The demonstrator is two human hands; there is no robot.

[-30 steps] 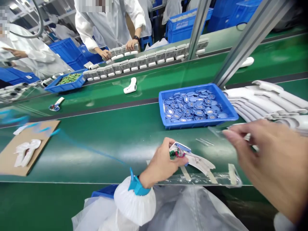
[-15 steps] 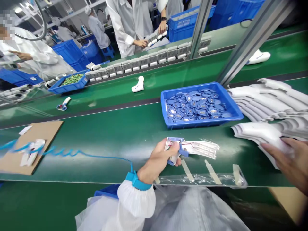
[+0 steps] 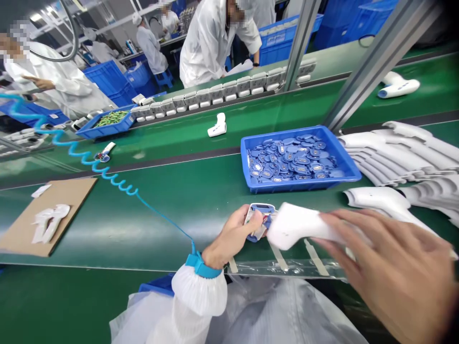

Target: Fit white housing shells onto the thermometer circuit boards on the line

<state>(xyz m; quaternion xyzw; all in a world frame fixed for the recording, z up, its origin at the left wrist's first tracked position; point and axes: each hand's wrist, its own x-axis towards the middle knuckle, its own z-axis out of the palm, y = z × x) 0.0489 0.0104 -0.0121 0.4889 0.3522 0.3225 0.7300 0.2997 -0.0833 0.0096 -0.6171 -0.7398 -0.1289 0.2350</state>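
Green conveyor bench point(image 3: 118, 229) runs across the frame, with a cardboard sheet point(image 3: 27, 234) at lower left and a coiled blue grounding cord point(image 3: 89, 162) leading down to a wrist strap point(image 3: 201, 265) on the left hand point(image 3: 229, 231). That hand curls closed around a wired blue-and-white assembly point(image 3: 260, 212) at lower centre. Just beside it, the right hand point(image 3: 390, 272), fingers spread and blurred, carries a white plastic shell point(image 3: 297, 224) below the blue tray point(image 3: 304, 188). The step looks like pairing shell with assembly, which calls for lining the two up.
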